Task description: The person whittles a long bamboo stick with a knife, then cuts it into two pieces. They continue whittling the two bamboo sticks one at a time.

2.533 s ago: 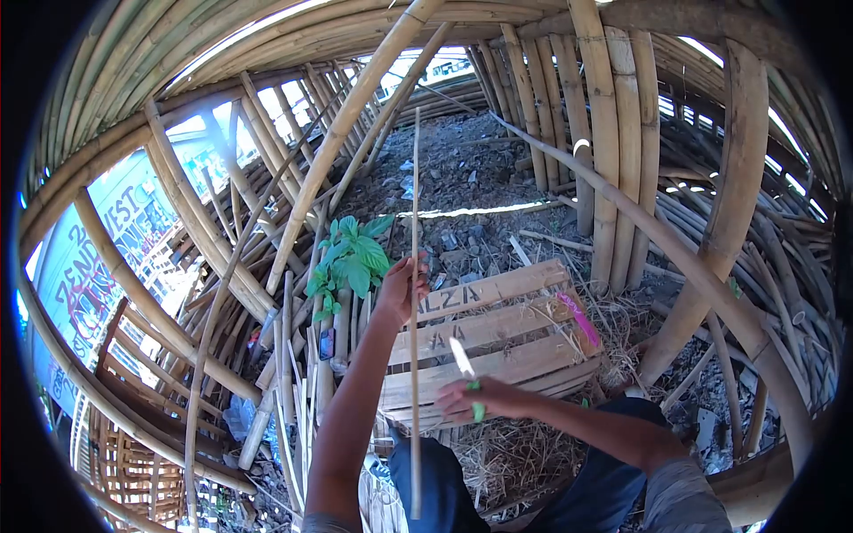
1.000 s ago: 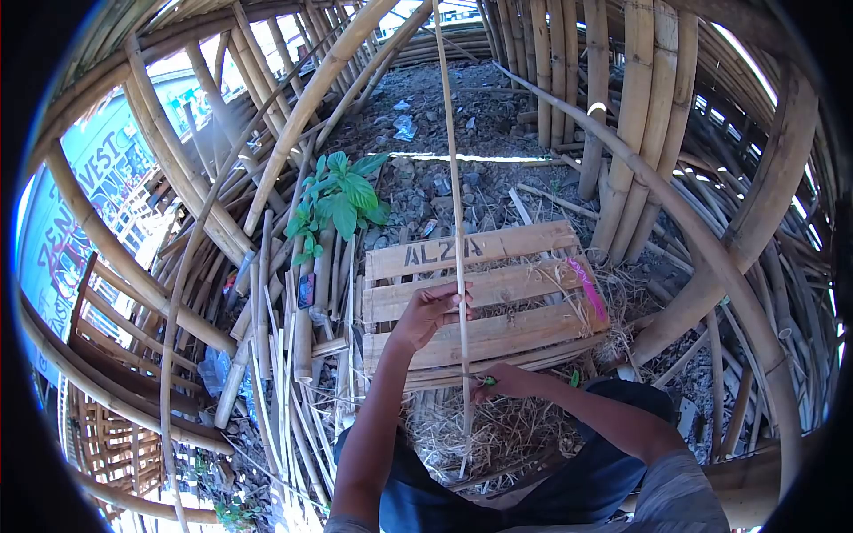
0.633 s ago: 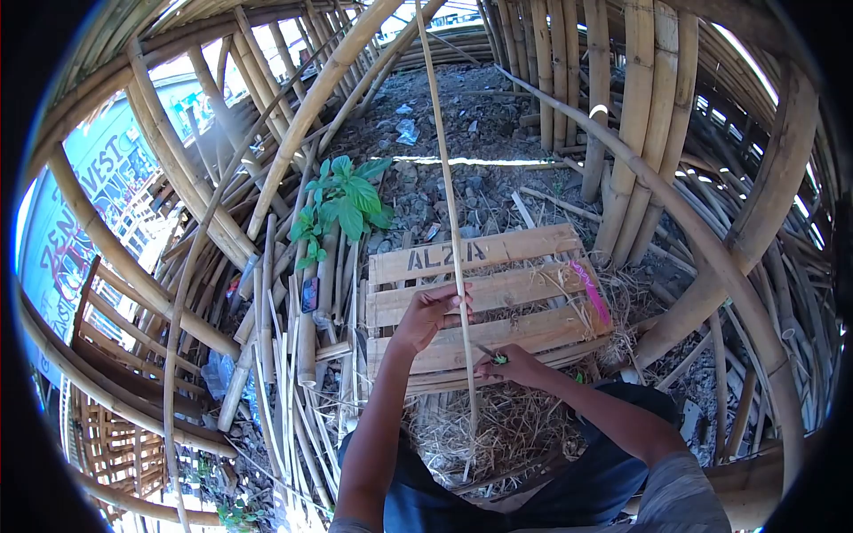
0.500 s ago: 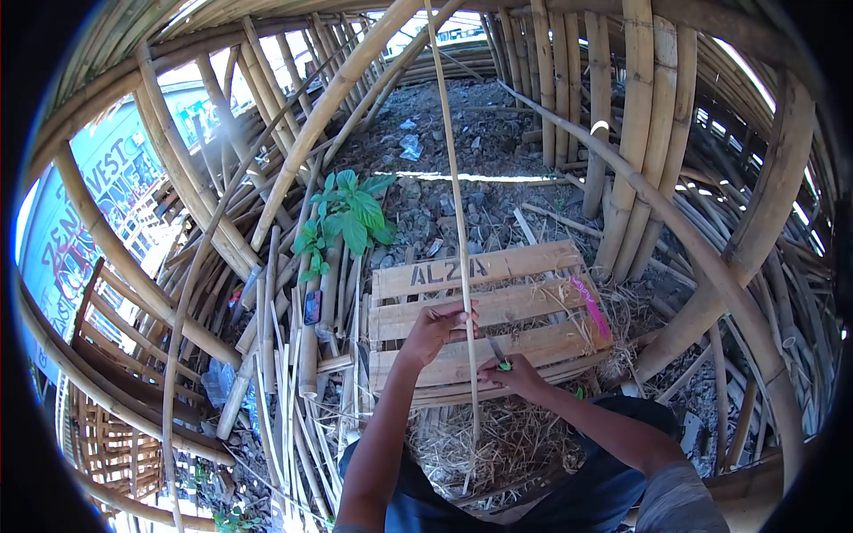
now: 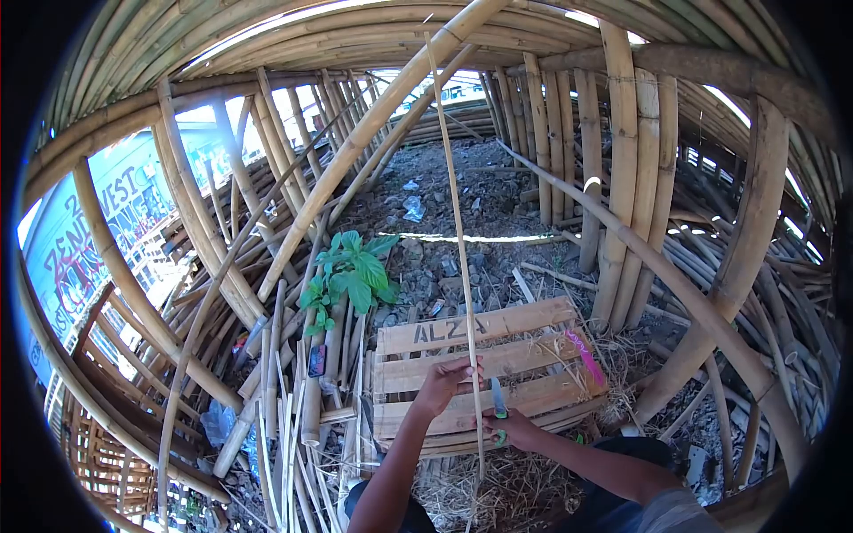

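A long, thin bamboo strip (image 5: 459,222) stands nearly upright in front of me, its lower end down by the shavings. My left hand (image 5: 447,385) is closed round the strip, over the slatted wooden crate (image 5: 524,357). Lower and to the right, my right hand (image 5: 515,433) grips a knife (image 5: 498,396) with a green handle. The knife's blade points up, close beside the strip on its right side. Dark lettering and a pink mark show on the crate's slats.
Pale shavings (image 5: 444,489) cover the ground below the crate. Split bamboo pieces (image 5: 289,444) lie at the left, near a leafy green plant (image 5: 355,271). Bamboo posts (image 5: 622,195) and a slanting pole (image 5: 640,244) stand right; another pole (image 5: 373,111) crosses upper left.
My view has tilted up, so the crate and both hands sit lower in the picture and the strip's top now shows. The knife blade has turned, showing more of its flat side.
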`<act>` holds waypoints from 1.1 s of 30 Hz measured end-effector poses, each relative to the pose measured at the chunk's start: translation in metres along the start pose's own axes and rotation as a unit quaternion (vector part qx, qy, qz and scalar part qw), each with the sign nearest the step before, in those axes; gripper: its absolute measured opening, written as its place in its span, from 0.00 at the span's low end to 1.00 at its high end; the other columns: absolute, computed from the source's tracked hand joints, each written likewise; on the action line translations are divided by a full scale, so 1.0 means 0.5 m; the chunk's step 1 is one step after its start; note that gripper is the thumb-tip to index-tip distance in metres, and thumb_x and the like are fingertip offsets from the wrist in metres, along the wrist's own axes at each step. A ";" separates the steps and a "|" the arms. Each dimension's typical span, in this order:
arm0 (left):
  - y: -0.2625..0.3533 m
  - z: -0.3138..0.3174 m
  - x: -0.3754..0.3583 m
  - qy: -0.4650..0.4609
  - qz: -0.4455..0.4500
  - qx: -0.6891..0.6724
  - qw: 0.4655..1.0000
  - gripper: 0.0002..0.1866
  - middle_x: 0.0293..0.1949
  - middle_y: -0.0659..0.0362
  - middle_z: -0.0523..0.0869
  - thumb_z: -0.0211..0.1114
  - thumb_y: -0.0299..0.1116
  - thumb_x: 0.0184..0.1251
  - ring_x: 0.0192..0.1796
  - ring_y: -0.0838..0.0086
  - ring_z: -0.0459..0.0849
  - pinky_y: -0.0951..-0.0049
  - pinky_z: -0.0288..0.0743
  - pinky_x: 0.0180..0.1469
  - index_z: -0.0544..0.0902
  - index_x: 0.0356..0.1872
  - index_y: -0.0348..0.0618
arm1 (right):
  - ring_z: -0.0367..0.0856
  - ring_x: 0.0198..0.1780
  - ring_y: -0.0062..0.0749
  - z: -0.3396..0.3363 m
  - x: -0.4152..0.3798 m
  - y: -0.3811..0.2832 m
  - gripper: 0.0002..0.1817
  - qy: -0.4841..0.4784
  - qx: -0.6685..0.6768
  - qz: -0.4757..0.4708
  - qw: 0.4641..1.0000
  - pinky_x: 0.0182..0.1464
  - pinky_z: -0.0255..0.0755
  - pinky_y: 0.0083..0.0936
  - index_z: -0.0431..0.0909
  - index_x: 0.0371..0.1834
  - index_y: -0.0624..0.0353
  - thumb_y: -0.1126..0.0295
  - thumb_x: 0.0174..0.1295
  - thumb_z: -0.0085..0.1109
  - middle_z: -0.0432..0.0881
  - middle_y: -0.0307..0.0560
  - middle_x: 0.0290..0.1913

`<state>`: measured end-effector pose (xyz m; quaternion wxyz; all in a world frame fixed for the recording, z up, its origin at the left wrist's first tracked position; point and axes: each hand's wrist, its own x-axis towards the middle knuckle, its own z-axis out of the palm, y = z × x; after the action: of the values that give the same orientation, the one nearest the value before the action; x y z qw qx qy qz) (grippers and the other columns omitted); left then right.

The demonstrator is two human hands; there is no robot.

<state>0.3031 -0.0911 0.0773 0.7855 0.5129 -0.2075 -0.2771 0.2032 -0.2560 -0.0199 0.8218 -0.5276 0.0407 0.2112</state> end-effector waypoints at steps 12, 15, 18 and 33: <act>-0.004 0.004 0.000 0.018 -0.008 0.010 1.000 0.14 0.41 0.54 0.83 0.56 0.25 0.65 0.42 0.68 0.83 0.65 0.80 0.49 0.77 0.51 0.34 | 0.69 0.34 0.20 -0.010 0.009 0.010 0.11 0.004 0.033 0.005 0.999 0.32 0.66 0.19 0.76 0.46 0.64 0.73 0.63 0.53 0.78 0.42 0.42; -0.010 -0.001 0.005 0.007 -0.005 0.007 1.000 0.14 0.41 0.54 0.83 0.56 0.25 0.65 0.42 0.67 0.83 0.64 0.80 0.49 0.76 0.51 0.33 | 0.69 0.34 0.20 -0.012 0.011 0.013 0.11 0.005 0.031 0.003 0.999 0.32 0.66 0.19 0.75 0.46 0.65 0.73 0.63 0.53 0.78 0.42 0.42; -0.011 0.000 0.006 0.014 -0.008 0.001 1.000 0.14 0.41 0.53 0.82 0.56 0.25 0.65 0.43 0.66 0.83 0.63 0.80 0.50 0.76 0.50 0.32 | 0.69 0.34 0.20 -0.013 0.012 0.014 0.11 0.006 0.031 0.004 0.999 0.31 0.66 0.19 0.75 0.47 0.65 0.73 0.63 0.53 0.78 0.42 0.42; -0.015 0.000 0.006 0.015 -0.012 0.008 1.000 0.13 0.42 0.54 0.82 0.55 0.26 0.67 0.43 0.69 0.83 0.62 0.80 0.51 0.76 0.50 0.34 | 0.73 0.35 0.18 -0.028 0.020 0.027 0.12 0.005 0.019 0.002 1.000 0.32 0.70 0.19 0.76 0.47 0.58 0.68 0.62 0.57 0.79 0.36 0.38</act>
<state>0.3036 -0.0957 0.0705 0.7810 0.5260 -0.1912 -0.2772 0.2091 -0.2605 -0.0401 0.8310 -0.5131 0.0498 0.2088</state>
